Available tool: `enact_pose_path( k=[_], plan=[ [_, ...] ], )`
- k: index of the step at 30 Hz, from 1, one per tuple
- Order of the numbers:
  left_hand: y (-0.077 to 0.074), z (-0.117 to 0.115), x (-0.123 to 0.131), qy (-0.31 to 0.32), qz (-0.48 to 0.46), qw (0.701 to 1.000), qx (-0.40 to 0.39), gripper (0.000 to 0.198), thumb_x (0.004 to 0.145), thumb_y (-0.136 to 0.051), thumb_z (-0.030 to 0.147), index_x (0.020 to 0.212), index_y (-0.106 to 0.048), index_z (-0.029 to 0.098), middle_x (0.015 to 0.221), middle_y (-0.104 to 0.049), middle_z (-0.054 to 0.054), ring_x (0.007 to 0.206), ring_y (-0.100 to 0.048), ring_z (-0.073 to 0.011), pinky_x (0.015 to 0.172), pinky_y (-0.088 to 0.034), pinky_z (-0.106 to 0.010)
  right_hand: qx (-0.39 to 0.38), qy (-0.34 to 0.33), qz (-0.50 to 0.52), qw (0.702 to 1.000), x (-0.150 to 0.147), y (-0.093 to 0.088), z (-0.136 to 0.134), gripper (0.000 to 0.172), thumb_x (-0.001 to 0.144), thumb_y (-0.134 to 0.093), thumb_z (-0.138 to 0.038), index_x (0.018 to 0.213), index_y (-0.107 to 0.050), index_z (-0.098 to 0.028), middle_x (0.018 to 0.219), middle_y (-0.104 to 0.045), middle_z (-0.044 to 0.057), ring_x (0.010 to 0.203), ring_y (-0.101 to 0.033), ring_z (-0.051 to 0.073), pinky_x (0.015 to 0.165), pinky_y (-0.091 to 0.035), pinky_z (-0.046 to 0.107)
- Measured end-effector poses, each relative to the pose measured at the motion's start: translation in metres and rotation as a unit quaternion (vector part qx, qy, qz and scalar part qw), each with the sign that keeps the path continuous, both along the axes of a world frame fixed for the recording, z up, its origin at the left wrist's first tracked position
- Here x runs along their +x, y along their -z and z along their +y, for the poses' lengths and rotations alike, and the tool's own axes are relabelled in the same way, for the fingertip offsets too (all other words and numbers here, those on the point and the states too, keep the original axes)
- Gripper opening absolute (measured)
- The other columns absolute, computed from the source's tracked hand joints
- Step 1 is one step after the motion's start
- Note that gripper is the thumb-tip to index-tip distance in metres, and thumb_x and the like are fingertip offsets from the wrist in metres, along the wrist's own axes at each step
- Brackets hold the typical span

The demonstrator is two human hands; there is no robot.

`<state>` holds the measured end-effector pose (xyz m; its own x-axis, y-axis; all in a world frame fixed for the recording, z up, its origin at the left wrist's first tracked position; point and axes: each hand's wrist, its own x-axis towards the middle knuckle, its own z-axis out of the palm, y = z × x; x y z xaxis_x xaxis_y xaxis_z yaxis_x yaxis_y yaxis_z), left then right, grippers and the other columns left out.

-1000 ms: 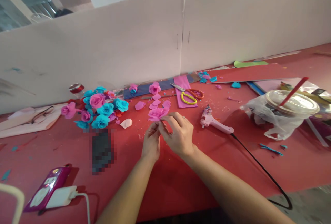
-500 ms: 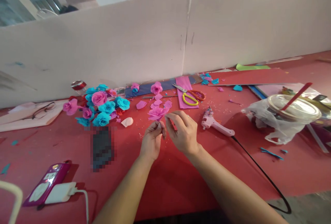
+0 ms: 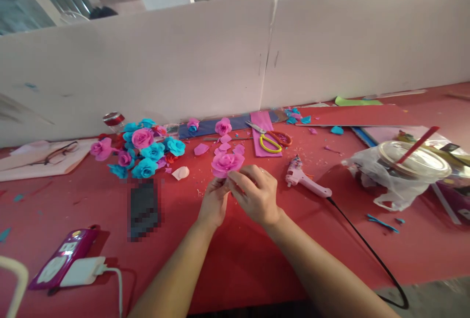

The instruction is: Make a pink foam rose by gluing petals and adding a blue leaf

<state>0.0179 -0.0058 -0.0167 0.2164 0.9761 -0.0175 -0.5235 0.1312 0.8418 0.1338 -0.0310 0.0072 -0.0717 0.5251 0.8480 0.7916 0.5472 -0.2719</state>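
A pink paper rose is held up just above the red table between both hands. My left hand pinches it from below, fingers closed under the bloom. My right hand is closed on its right side, fingertips pressing the outer petals. Loose pink petals lie just behind the rose. A pink glue gun lies to the right of my right hand, its black cord running off the table's near edge.
A bunch of blue and pink paper roses lies at the left. Scissors rest on pink paper at the back. A lidded cup in a plastic bag stands at the right. A phone and charger lie near left. White partition boards close off the back.
The pink rose has turned from lying tilted at my fingertips to facing up, its bloom rounder. Both hands have closed in together under and beside it.
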Motion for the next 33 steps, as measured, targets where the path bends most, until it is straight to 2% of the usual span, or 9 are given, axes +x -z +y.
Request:
enact_pose_path(
  k=[3,6,10,13,16,23,27,30,33],
  plan=[
    [-0.002,0.0,-0.002,-0.01,0.053,0.998,0.015,0.007,0.067,-0.068,0.019,0.065,-0.062,0.019,0.058,-0.055,0.002,0.066,-0.054,-0.0142,0.063,-0.041,-0.026,0.049,-0.044,-0.036,0.997,0.004,-0.002,-0.004,0.02,0.081,-0.055,-0.016,0.097,-0.062,-0.025,0.078,-0.061,0.002,0.064,-0.054,0.012,0.059,-0.037,0.028],
    [0.0,0.004,-0.009,-0.025,0.106,0.993,0.05,0.009,0.069,-0.068,0.023,0.065,-0.063,0.017,0.062,-0.059,0.0,0.071,-0.057,-0.0163,0.069,-0.043,-0.028,0.054,-0.103,0.034,0.993,-0.001,-0.005,-0.009,0.016,0.077,-0.055,-0.014,0.09,-0.057,-0.023,0.074,-0.058,0.001,0.063,-0.052,0.012,0.058,-0.038,0.028],
    [0.002,0.01,-0.019,-0.046,0.147,0.984,0.093,0.017,0.066,-0.07,0.031,0.074,-0.066,0.017,0.076,-0.066,-0.003,0.077,-0.058,-0.0181,0.077,-0.045,-0.031,-0.102,-0.11,0.259,0.954,-0.013,-0.006,-0.008,0.01,0.078,-0.05,-0.011,0.082,-0.052,-0.02,0.071,-0.049,-0.001,0.061,-0.046,0.011,0.056,-0.039,0.025],
    [0.004,0.011,-0.022,-0.062,0.165,0.979,0.106,0.018,0.064,-0.071,0.032,0.076,-0.066,0.019,0.077,-0.066,-0.002,0.077,-0.057,-0.0179,0.077,-0.045,-0.03,-0.199,-0.144,0.31,0.919,-0.016,-0.005,0.0,0.009,0.074,-0.05,-0.011,0.079,-0.053,-0.018,0.073,-0.047,-0.002,0.063,-0.045,0.011,0.057,-0.039,0.024],
    [0.008,0.013,-0.024,-0.08,0.203,0.966,0.135,0.015,0.066,-0.069,0.032,0.073,-0.064,0.02,0.072,-0.064,-0.001,0.074,-0.055,-0.0172,0.076,-0.044,-0.029,-0.215,-0.148,0.321,0.91,-0.012,-0.004,0.006,0.013,0.072,-0.049,-0.01,0.079,-0.056,-0.017,0.075,-0.05,-0.001,0.066,-0.046,0.011,0.061,-0.04,0.023],
    [0.01,0.018,-0.02,-0.087,0.191,0.969,0.131,0.021,0.079,-0.059,0.035,0.068,-0.057,0.018,0.061,-0.051,0.002,0.06,-0.045,-0.0099,0.06,-0.037,-0.021,-0.275,-0.077,0.295,0.912,-0.013,0.005,0.013,0.016,0.076,-0.048,-0.015,0.083,-0.061,-0.016,0.073,-0.06,0.001,0.061,-0.051,0.011,0.056,-0.041,0.021],
    [0.004,0.018,-0.016,-0.076,0.135,0.986,0.067,0.02,0.079,-0.059,0.038,0.076,-0.056,0.018,0.054,-0.042,0.006,0.047,-0.036,-0.0063,0.045,-0.026,-0.019,-0.311,-0.024,0.163,0.936,-0.005,0.001,0.012,0.019,0.078,-0.047,-0.016,0.087,-0.064,-0.018,0.08,-0.064,0.003,0.065,-0.056,0.012,0.059,-0.042,0.022],
    [0.003,0.02,-0.017,-0.091,0.105,0.99,0.017,0.022,0.076,-0.062,0.038,0.076,-0.054,0.017,0.052,-0.041,0.007,0.041,-0.03,-0.0041,0.04,-0.019,-0.018,-0.317,0.064,0.015,0.946,0.024,-0.008,-0.001,0.023,0.08,-0.046,-0.017,0.092,-0.065,-0.021,0.089,-0.067,0.004,0.076,-0.06,0.016,0.07,-0.043,0.027],
    [0.005,0.023,-0.018,-0.107,0.086,0.99,-0.019,0.023,0.073,-0.062,0.037,0.074,-0.053,0.016,0.051,-0.041,0.008,0.039,-0.026,-0.0024,0.039,-0.017,-0.017,-0.309,0.212,-0.081,0.924,0.071,-0.008,-0.021,0.027,0.079,-0.048,-0.019,0.102,-0.063,-0.019,0.101,-0.066,0.009,0.097,-0.056,0.025,0.085,-0.041,0.037]
  ],
)
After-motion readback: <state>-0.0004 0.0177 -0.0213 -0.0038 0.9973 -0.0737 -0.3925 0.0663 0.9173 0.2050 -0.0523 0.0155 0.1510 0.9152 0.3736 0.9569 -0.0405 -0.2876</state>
